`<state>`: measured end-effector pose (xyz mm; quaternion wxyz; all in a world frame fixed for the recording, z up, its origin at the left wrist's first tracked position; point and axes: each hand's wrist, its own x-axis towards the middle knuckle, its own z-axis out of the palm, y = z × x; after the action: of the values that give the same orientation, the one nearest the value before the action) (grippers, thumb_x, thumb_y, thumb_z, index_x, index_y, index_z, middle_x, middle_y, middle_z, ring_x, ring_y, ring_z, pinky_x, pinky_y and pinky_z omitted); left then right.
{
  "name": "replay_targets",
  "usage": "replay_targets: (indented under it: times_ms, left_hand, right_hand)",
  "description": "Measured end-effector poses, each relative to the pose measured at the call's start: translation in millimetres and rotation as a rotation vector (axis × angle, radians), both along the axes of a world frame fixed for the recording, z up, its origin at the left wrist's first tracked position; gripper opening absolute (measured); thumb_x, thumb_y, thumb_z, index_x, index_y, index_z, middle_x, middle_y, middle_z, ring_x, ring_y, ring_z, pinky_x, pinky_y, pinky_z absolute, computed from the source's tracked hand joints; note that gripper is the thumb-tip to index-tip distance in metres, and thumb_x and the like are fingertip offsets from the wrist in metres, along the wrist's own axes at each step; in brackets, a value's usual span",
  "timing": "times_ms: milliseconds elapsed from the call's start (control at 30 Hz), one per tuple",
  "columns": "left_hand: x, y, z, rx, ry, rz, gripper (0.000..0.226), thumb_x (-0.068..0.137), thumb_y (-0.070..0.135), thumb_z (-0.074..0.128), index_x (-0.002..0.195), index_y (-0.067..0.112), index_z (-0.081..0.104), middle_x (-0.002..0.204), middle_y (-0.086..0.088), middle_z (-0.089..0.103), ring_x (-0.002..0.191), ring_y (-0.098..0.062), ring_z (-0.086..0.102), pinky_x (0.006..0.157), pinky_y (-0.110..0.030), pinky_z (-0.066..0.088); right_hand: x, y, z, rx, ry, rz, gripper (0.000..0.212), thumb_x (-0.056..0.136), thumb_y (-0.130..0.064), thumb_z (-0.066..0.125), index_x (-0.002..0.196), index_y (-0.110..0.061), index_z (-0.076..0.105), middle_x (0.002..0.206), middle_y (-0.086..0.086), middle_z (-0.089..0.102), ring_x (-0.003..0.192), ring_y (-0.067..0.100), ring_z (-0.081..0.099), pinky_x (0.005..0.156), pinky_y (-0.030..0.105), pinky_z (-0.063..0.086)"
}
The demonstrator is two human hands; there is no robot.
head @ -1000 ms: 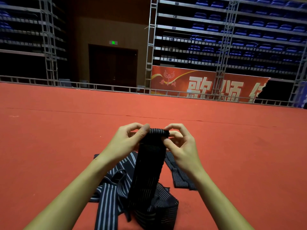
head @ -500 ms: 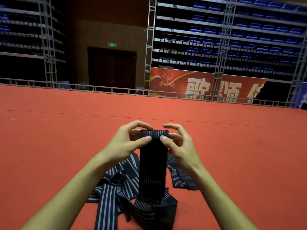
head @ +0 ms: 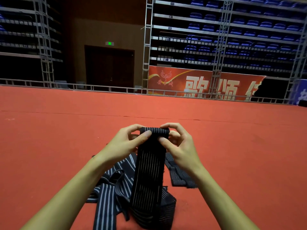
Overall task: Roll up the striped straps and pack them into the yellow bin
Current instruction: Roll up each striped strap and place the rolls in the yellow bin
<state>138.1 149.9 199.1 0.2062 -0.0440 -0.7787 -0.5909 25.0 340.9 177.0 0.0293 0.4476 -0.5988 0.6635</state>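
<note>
A dark strap with thin white stripes (head: 148, 173) hangs taut from a small roll at its top end down to the floor. My left hand (head: 126, 143) pinches the roll's left side, thumb on the front. My right hand (head: 179, 145) pinches its right side, thumb on the front too. More striped straps (head: 109, 191) lie tangled on the red carpet below my hands, and one lies flat to the right (head: 177, 173). No yellow bin is in view.
Red carpet (head: 232, 155) stretches in all directions around the straps. A low metal railing (head: 99, 87) marks the far edge of the floor, with scaffolding, a red banner and blue seating rows beyond it.
The top of the strap has been turned over into a tighter, squarer roll, and both thumbs have shifted onto its front. The hanging length has straightened.
</note>
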Motion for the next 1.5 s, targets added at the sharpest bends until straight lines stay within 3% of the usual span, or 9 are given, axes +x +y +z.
replay_targets:
  times_ms: [133, 433, 633, 967, 1067, 1167, 1300, 1400, 1500]
  left_hand:
    - [-3, 3, 0, 0.014, 0.036, 0.041, 0.034, 0.098, 0.047, 0.067, 0.114, 0.018, 0.076, 0.108, -0.026, 0.077, 0.097, -0.038, 0.077, 0.084, -0.051, 0.054]
    - [-3, 1, -6, 0.041, 0.043, -0.013, 0.024, 0.1, 0.014, 0.076, 0.124, 0.017, 0.073, 0.112, -0.015, 0.081, 0.106, -0.03, 0.079, 0.089, -0.039, 0.064]
    - [-1, -4, -8, 0.0, 0.052, -0.016, 0.03, 0.098, 0.004, 0.076, 0.125, 0.016, 0.071, 0.114, -0.018, 0.079, 0.104, -0.028, 0.079, 0.085, -0.031, 0.063]
    - [5, -2, -8, 0.01, -0.039, -0.017, 0.027, 0.1, 0.018, 0.075, 0.126, 0.012, 0.068, 0.106, -0.008, 0.083, 0.1, -0.019, 0.081, 0.077, -0.022, 0.06]
    - [5, -1, -9, -0.005, -0.049, 0.029, 0.024, 0.103, 0.034, 0.07, 0.12, 0.017, 0.072, 0.09, -0.005, 0.081, 0.083, -0.01, 0.077, 0.067, -0.019, 0.053]
    - [2, -1, -10, 0.008, -0.034, 0.069, 0.035, 0.098, 0.051, 0.068, 0.113, 0.021, 0.076, 0.093, -0.016, 0.08, 0.081, -0.017, 0.072, 0.072, -0.034, 0.051]
    - [1, -1, -10, 0.038, -0.002, 0.058, 0.027, 0.098, 0.043, 0.074, 0.112, 0.021, 0.078, 0.101, -0.029, 0.075, 0.085, -0.026, 0.07, 0.075, -0.04, 0.05]
    - [1, -1, -10, 0.055, 0.013, 0.029, 0.021, 0.101, 0.027, 0.075, 0.118, 0.015, 0.076, 0.104, -0.022, 0.079, 0.091, -0.022, 0.077, 0.072, -0.024, 0.057]
    - [0, -3, -11, 0.034, 0.027, 0.018, 0.023, 0.101, 0.021, 0.074, 0.123, 0.013, 0.073, 0.11, -0.015, 0.081, 0.104, -0.025, 0.079, 0.082, -0.028, 0.063]
  right_hand:
    - [0, -2, -6, -0.014, 0.018, -0.029, 0.034, 0.096, 0.008, 0.07, 0.117, -0.019, 0.068, 0.107, 0.01, 0.078, 0.093, 0.023, 0.074, 0.083, 0.045, 0.06]
    - [1, 0, -13, -0.002, 0.008, -0.075, 0.036, 0.09, 0.012, 0.068, 0.11, -0.018, 0.07, 0.117, 0.004, 0.077, 0.099, 0.02, 0.074, 0.088, 0.055, 0.06]
    - [4, 6, -15, 0.049, -0.121, -0.012, 0.032, 0.1, -0.016, 0.076, 0.128, -0.025, 0.066, 0.113, 0.009, 0.079, 0.098, 0.026, 0.077, 0.074, 0.037, 0.062]
    - [2, 5, -16, -0.002, -0.084, 0.022, 0.036, 0.097, -0.007, 0.076, 0.129, -0.017, 0.062, 0.106, 0.017, 0.078, 0.094, 0.053, 0.072, 0.082, 0.067, 0.06]
    - [1, 5, -18, 0.01, -0.052, 0.008, 0.037, 0.097, 0.002, 0.073, 0.126, -0.018, 0.063, 0.108, 0.015, 0.077, 0.089, 0.038, 0.074, 0.079, 0.054, 0.06]
    - [2, 5, -19, 0.012, -0.043, -0.002, 0.037, 0.095, 0.011, 0.069, 0.12, -0.016, 0.064, 0.109, 0.013, 0.076, 0.087, 0.023, 0.071, 0.075, 0.035, 0.057]
    - [0, 5, -21, 0.005, -0.027, -0.021, 0.037, 0.091, 0.015, 0.066, 0.114, -0.014, 0.065, 0.109, 0.011, 0.076, 0.092, 0.025, 0.07, 0.076, 0.045, 0.058]
    - [2, 7, -21, 0.01, -0.014, -0.028, 0.039, 0.09, 0.017, 0.064, 0.113, -0.015, 0.066, 0.112, 0.009, 0.076, 0.1, 0.028, 0.072, 0.081, 0.053, 0.061]
    - [4, 8, -21, 0.013, -0.047, -0.016, 0.039, 0.096, 0.007, 0.07, 0.124, -0.018, 0.065, 0.119, 0.008, 0.077, 0.102, 0.027, 0.075, 0.084, 0.05, 0.063]
